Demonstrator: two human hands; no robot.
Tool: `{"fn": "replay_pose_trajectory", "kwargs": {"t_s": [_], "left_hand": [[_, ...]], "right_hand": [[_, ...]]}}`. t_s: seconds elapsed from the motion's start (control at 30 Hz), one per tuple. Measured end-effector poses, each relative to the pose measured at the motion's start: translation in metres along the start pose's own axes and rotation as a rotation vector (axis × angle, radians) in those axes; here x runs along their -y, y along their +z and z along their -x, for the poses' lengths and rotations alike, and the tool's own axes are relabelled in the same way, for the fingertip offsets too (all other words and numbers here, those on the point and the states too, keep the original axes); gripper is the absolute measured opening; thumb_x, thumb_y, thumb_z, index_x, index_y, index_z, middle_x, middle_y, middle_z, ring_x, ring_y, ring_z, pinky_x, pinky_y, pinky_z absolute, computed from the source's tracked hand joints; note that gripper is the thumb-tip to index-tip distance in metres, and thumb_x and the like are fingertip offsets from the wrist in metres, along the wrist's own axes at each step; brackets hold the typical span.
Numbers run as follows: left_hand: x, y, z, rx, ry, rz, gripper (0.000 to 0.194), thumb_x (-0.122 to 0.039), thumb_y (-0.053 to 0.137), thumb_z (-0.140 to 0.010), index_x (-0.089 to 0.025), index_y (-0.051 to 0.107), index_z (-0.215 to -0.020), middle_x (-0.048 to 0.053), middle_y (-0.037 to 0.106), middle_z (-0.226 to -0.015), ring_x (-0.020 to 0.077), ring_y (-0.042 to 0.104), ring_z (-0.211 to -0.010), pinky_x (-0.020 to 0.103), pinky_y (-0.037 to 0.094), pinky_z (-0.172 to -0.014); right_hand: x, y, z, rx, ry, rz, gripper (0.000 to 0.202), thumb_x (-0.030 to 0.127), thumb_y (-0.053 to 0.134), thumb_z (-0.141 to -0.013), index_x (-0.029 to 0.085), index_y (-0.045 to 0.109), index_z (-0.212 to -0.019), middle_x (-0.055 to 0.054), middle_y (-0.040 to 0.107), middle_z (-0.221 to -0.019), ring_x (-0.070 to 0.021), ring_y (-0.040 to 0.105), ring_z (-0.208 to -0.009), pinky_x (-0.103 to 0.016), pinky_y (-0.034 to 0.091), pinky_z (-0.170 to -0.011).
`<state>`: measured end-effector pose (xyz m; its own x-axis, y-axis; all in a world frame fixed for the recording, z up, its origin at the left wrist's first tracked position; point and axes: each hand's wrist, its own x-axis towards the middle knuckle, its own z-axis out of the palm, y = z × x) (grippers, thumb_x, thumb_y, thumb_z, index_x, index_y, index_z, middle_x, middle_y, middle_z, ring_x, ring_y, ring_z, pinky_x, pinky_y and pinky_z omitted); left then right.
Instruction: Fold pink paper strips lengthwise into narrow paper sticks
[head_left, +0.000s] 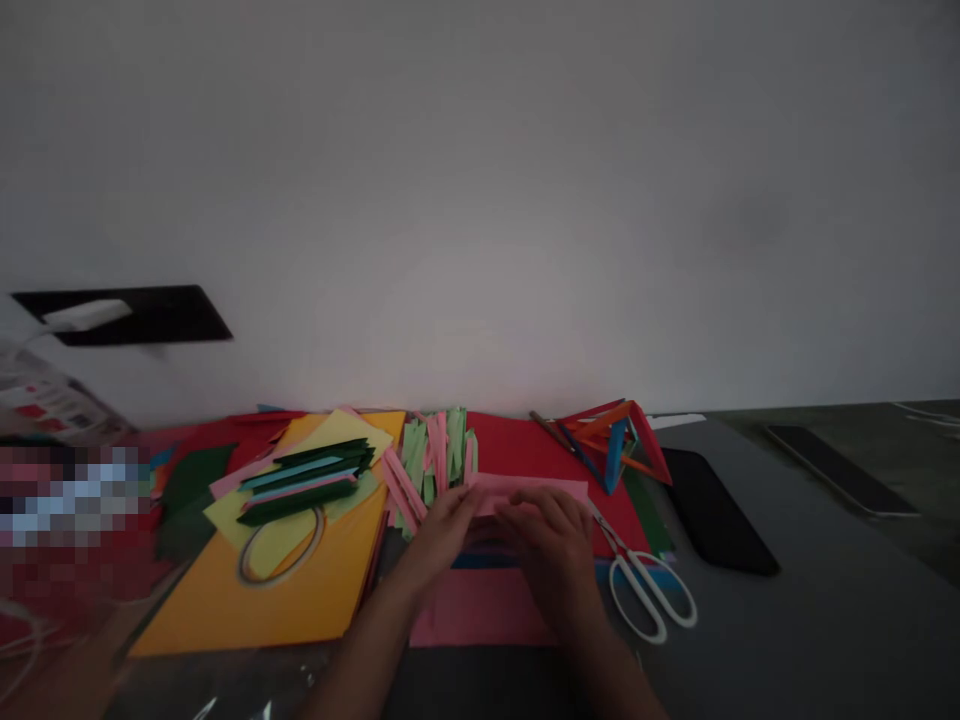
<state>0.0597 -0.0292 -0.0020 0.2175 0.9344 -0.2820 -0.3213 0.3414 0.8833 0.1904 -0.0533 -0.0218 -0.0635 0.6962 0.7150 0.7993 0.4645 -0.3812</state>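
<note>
Pinching the pink paper [531, 483] with left hand [444, 525] and right hand [551, 532], above layered coloured sheets [484, 605]; possibly creasing crookedly through uneven finger pressure, or nudging the white-handled scissors [634, 561] by drifting rightward.

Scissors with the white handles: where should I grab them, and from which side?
Probably by the white loops, coming from the near right side: the scissors lie with those loops towards you and right, while the blades point away and left, beside the right hand.
</note>
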Motion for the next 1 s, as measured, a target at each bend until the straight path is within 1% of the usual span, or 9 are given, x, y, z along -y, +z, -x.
{"fn": "replay_pose_trajectory", "kwargs": {"t_s": [0.17, 0.33, 0.43, 0.5, 0.57, 0.7, 0.83, 0.9, 1.0], "left_hand": [[0.003, -0.001, -0.002, -0.006, -0.044, 0.069, 0.024, -0.032, 0.062, -0.067, -0.015, 0.058, -0.083, 0.004, 0.063, -0.071, 0.0182, 0.06, -0.077, 0.034, 0.042, -0.078], [0.009, -0.003, -0.006, 0.014, -0.028, 0.077, 0.024, -0.036, 0.063, -0.065, -0.015, 0.057, -0.076, 0.003, 0.063, -0.071, 0.0175, 0.06, -0.074, 0.033, 0.043, -0.076], [0.008, -0.002, -0.005, 0.112, 0.0, 0.005, 0.027, -0.04, 0.06, -0.066, -0.015, 0.06, -0.077, 0.003, 0.064, -0.07, 0.0181, 0.06, -0.073, 0.033, 0.043, -0.074], [0.005, 0.0, -0.003, 0.185, 0.05, -0.119, 0.031, -0.04, 0.057, -0.069, -0.014, 0.061, -0.085, 0.005, 0.065, -0.076, 0.0187, 0.06, -0.077, 0.032, 0.043, -0.075], [0.0, 0.002, 0.0, 0.194, 0.119, -0.265, 0.034, -0.038, 0.06, -0.067, -0.014, 0.061, -0.091, 0.006, 0.065, -0.08, 0.0198, 0.059, -0.08, 0.031, 0.042, -0.075], [-0.004, 0.004, 0.002, 0.209, 0.187, -0.374, 0.032, -0.039, 0.054, -0.071, -0.014, 0.063, -0.09, 0.007, 0.066, -0.082, 0.019, 0.058, -0.077, 0.031, 0.043, -0.074], [-0.002, 0.004, 0.0, 0.136, 0.215, -0.469, 0.031, -0.04, 0.052, -0.072, -0.014, 0.064, -0.082, 0.006, 0.065, -0.076, 0.019, 0.057, -0.074, 0.03, 0.043, -0.071], [0.0, 0.004, -0.001, 0.124, 0.212, -0.455, 0.03, -0.041, 0.052, -0.072, -0.014, 0.063, -0.079, 0.005, 0.065, -0.075, 0.0188, 0.057, -0.074, 0.03, 0.043, -0.07], [0.002, 0.005, -0.001, 0.172, 0.181, -0.342, 0.03, -0.04, 0.05, -0.074, -0.014, 0.063, -0.082, 0.006, 0.065, -0.079, 0.0189, 0.058, -0.075, 0.032, 0.043, -0.074]], "right_hand": [[0.0, -0.003, -0.002, 0.067, 0.054, -0.058, 0.011, 0.026, 0.053, -0.077, 0.025, 0.064, -0.078, -0.002, 0.062, -0.083, -0.0175, 0.05, -0.082, -0.031, 0.028, -0.073], [-0.002, 0.0, -0.002, 0.015, 0.163, -0.095, 0.011, 0.031, 0.054, -0.076, 0.024, 0.063, -0.074, -0.001, 0.063, -0.081, -0.0174, 0.051, -0.08, -0.031, 0.028, -0.074], [-0.004, 0.001, -0.001, 0.015, 0.214, -0.105, 0.015, 0.034, 0.053, -0.075, 0.023, 0.063, -0.071, 0.0, 0.063, -0.078, -0.0179, 0.052, -0.078, -0.032, 0.027, -0.074], [-0.005, 0.002, -0.001, 0.027, 0.239, -0.107, 0.016, 0.035, 0.052, -0.076, 0.023, 0.062, -0.072, 0.0, 0.063, -0.078, -0.0181, 0.052, -0.078, -0.032, 0.026, -0.075], [-0.005, 0.003, 0.0, 0.037, 0.251, -0.104, 0.017, 0.035, 0.05, -0.077, 0.023, 0.062, -0.073, 0.0, 0.063, -0.079, -0.0182, 0.052, -0.078, -0.032, 0.026, -0.075], [-0.003, 0.003, -0.001, 0.023, 0.281, -0.086, 0.017, 0.035, 0.049, -0.077, 0.023, 0.061, -0.072, 0.0, 0.064, -0.075, -0.0189, 0.052, -0.076, -0.032, 0.025, -0.073], [-0.001, 0.001, -0.002, 0.031, 0.317, -0.103, 0.015, 0.033, 0.052, -0.076, 0.023, 0.061, -0.071, -0.001, 0.064, -0.073, -0.0198, 0.051, -0.076, -0.034, 0.024, -0.075], [0.0, 0.0, -0.002, 0.02, 0.323, -0.107, 0.015, 0.034, 0.053, -0.075, 0.023, 0.061, -0.071, -0.001, 0.064, -0.073, -0.02, 0.051, -0.077, -0.034, 0.024, -0.075], [0.002, 0.001, -0.001, -0.019, 0.343, -0.09, 0.016, 0.036, 0.053, -0.074, 0.023, 0.061, -0.069, 0.0, 0.063, -0.072, -0.0194, 0.052, -0.077, -0.034, 0.023, -0.078]]}}
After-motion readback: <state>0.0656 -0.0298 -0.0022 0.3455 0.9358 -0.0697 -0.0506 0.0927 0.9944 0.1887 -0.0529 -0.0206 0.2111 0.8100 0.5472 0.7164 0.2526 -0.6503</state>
